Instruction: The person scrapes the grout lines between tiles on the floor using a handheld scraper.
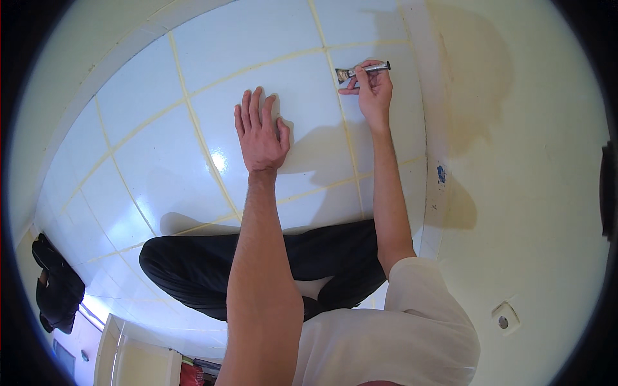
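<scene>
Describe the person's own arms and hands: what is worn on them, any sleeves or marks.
Both forearms are bare from elbow to wrist. The left hand and right hand wear no gloves, and no rings, watch or bands can be seen. A short, loose, cream-white fabric sleeve covers the right upper arm; the left shoulder is out of view.

The small brush (362, 69) has its handle's middle hidden under the right hand's fingers (367, 77).
</scene>
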The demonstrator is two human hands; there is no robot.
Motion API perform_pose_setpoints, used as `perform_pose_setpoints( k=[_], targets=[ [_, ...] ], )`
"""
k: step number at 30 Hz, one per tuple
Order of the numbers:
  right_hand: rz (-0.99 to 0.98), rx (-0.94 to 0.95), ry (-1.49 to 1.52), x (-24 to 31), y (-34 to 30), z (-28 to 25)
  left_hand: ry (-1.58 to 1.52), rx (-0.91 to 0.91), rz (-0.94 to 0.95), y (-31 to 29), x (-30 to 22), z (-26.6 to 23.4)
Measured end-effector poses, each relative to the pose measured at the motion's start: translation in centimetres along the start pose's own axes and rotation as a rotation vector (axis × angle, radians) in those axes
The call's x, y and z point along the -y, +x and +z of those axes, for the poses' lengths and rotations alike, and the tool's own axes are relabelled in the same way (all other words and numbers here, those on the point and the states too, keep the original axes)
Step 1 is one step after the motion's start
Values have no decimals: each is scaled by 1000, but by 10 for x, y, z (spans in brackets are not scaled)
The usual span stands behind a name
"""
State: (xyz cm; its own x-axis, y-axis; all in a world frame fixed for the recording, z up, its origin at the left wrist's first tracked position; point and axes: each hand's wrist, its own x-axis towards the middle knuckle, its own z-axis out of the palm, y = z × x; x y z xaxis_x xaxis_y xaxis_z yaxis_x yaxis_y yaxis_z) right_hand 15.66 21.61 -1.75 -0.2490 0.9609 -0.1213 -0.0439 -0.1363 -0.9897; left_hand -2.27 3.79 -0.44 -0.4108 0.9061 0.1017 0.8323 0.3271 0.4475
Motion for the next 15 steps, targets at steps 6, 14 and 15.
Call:
perform_pose_setpoints(
  k=[6,14,15],
  targets=[
    [-15,15,-13,0,-1,0,2,3,1,1,-1,-1],
    [-22,25,6,-3,0,-1,8,5,3,1,-1,-2],
    [-28,42,-1,-4,0,-2,7,6,2,1,-1,-2]
  ],
)
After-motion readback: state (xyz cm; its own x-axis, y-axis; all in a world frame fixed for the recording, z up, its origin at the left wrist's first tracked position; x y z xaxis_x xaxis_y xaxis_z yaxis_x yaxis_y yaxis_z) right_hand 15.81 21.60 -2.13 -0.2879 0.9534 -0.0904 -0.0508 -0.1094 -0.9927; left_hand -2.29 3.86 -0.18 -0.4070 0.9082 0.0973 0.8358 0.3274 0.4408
